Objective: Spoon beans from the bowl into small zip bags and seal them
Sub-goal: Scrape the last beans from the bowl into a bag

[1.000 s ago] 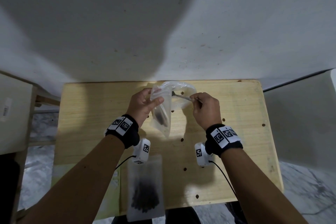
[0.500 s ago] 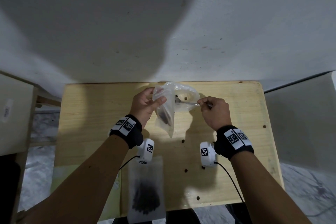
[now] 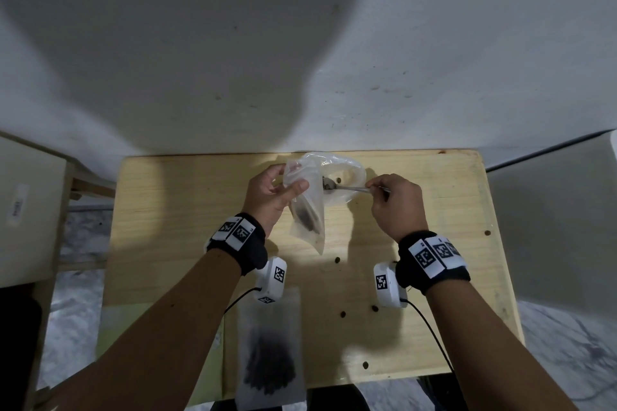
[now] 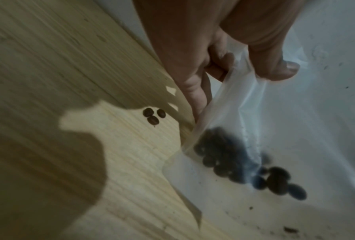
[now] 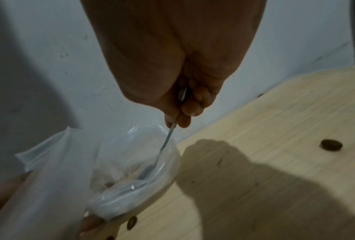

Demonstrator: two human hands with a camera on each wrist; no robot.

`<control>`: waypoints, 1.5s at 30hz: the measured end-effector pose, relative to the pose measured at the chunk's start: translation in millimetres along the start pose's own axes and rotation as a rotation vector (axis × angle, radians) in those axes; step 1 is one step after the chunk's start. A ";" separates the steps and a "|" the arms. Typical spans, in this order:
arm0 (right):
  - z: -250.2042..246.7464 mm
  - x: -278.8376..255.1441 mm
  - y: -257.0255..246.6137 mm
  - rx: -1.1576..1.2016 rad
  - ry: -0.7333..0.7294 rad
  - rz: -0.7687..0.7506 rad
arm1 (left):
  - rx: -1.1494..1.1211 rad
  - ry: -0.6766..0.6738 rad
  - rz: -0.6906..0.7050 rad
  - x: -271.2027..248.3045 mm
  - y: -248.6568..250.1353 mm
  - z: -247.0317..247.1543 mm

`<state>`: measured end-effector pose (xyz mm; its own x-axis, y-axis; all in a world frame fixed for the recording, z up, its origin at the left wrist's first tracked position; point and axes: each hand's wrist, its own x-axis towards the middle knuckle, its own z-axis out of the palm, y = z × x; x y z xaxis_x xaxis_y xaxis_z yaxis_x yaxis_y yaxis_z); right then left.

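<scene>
My left hand pinches the top of a small clear zip bag between thumb and fingers and holds it up just left of the clear bowl. Dark beans sit low in the bag. My right hand grips a metal spoon by the handle, its head down inside the bowl. In the right wrist view the spoon runs from my fingers into the bowl. A filled zip bag of beans lies flat at the table's near edge.
The wooden table stands against a white wall. Loose beans are scattered over its top, three in a cluster by my left hand. A cabinet stands to the left.
My right hand has drawn back to the right, and the spoon's head has gone from the bag's mouth into the bowl. The left hand keeps holding the bag up.
</scene>
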<state>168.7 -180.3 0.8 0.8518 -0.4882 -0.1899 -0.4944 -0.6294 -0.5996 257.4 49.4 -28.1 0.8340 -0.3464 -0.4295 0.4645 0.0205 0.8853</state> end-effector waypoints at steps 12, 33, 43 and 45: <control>12.7 -6.6 4.1 0.516 -0.067 0.422 | 0.013 -0.017 0.026 1.7 -0.5 0.2; -17.9 -9.9 12.6 0.632 0.054 0.365 | 0.055 0.075 0.088 -7.6 5.1 -0.5; -21.1 -12.2 6.9 0.719 -0.026 0.374 | 0.120 0.018 0.115 -11.3 1.0 -2.7; -23.2 -12.6 3.9 0.732 -0.021 0.380 | 0.131 0.009 0.117 -12.0 2.2 -3.6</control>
<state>152.0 -190.6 18.9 0.6563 -0.5720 -0.4920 -0.5175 0.1332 -0.8452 249.5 56.9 -21.7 0.8833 -0.3400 -0.3228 0.3214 -0.0621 0.9449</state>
